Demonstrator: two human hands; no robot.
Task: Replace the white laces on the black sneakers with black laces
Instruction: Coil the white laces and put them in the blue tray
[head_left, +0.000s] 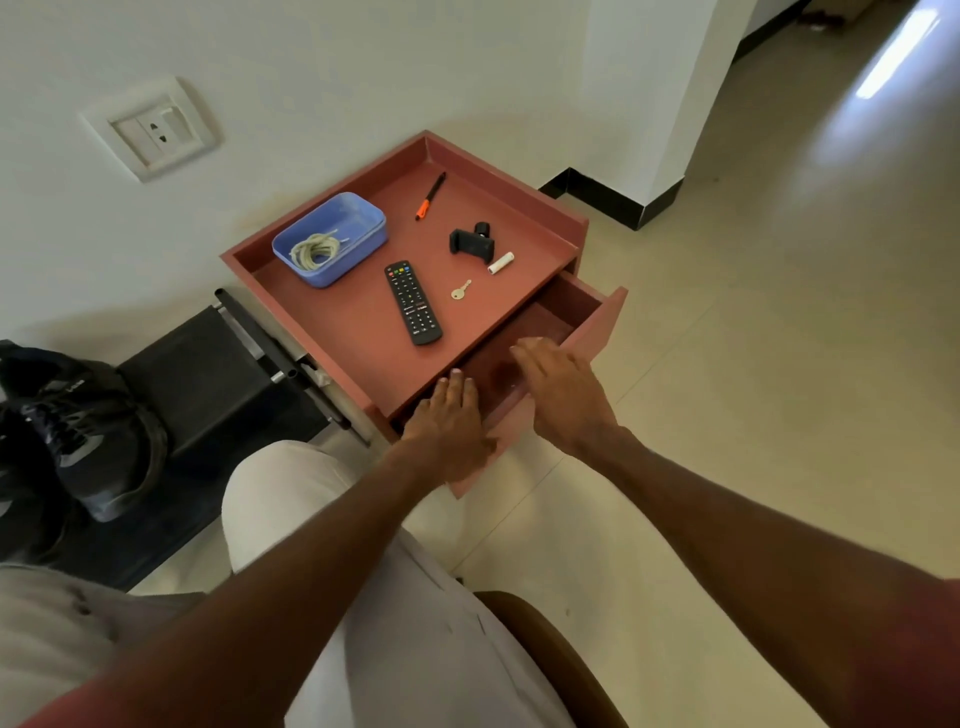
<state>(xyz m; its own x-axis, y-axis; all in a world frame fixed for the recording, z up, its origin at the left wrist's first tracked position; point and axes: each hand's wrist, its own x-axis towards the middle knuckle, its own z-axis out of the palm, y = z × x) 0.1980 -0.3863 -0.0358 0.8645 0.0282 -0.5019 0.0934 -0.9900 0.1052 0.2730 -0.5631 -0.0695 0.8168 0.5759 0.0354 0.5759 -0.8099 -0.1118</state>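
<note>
1. left hand (449, 415): fingers straight, lying flat on the front edge of the open drawer (524, 343); it grasps nothing.
2. right hand (558, 387): fingers extended and relaxed above the drawer interior; it grasps nothing.
3. black sneakers (78, 431): on the dark mat at far left, well apart from both hands; no laces are distinguishable on them.
4. white laces (314, 249): coiled in the blue tub (358, 228) on the red side table (363, 322); removal appears complete.
5. black laces: not visible; the visible part of the drawer shows none.
6. remaining, by judgement: locate the black laces, then thread both sneakers.
</note>
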